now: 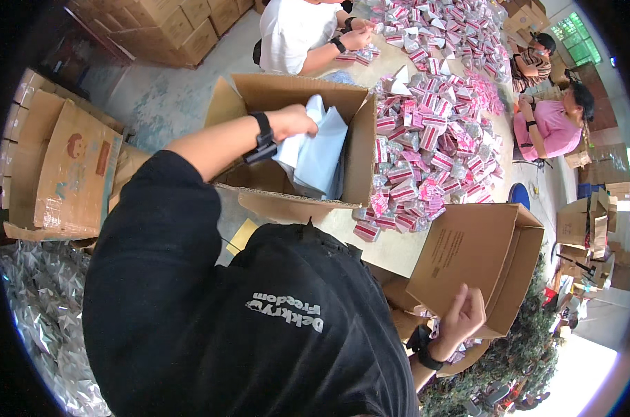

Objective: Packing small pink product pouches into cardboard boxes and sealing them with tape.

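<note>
Your left fingers [308, 124] pinch pale sheets [322, 156] inside the open carton [361, 154], where so narrow a hold could let layers slip or its wall snag them; your right fingers [473, 309] curl well right of that carton, whether gripping anything I cannot tell.

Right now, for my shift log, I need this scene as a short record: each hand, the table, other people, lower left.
Left hand: inside an open carton, gripping pale blue sheets
Right hand: fingers curled, by another carton; no item visible in it
Table: heaped with small packets, many with pink-and-white labels
Other people: person in white, person in stripes, person in pink
Lower left: shiny silver pieces
</note>
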Available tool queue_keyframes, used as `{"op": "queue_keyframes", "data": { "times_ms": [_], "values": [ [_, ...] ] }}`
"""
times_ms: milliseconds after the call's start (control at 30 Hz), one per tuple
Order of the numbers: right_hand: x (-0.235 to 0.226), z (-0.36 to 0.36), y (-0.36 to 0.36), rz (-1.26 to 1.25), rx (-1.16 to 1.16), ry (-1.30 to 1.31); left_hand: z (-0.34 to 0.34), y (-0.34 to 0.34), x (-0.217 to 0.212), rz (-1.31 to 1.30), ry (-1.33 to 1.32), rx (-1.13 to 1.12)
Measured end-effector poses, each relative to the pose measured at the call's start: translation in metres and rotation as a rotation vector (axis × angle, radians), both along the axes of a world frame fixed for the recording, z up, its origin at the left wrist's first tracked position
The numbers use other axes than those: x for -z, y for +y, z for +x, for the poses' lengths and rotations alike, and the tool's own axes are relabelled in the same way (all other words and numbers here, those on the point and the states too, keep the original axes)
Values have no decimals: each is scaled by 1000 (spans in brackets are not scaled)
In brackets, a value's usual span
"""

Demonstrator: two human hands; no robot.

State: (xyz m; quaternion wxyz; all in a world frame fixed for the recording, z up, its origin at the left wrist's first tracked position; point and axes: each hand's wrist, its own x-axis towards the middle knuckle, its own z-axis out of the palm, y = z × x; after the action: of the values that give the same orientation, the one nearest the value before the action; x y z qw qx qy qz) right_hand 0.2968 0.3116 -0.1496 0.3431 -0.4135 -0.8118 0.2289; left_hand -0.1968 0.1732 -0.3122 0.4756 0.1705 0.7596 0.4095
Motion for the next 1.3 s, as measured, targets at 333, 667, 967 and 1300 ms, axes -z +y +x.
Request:
{"op": "queue_keyframes", "data": {
  "times_ms": [333,667,967,1300],
  "values": [
    [1,-74,-4,28,-474,-214,-23,-79,-126,338,-15,-131],
    [18,-133,-15,-27,-729,-175,-33,-197,-219,330,192,-171],
    [41,-193,-24,52,-962,-326,-45,-263,-168,112,343,-438],
    [84,-185,-13,231,-908,-478,-42,-314,-51,61,-31,-675]
  ]
}}
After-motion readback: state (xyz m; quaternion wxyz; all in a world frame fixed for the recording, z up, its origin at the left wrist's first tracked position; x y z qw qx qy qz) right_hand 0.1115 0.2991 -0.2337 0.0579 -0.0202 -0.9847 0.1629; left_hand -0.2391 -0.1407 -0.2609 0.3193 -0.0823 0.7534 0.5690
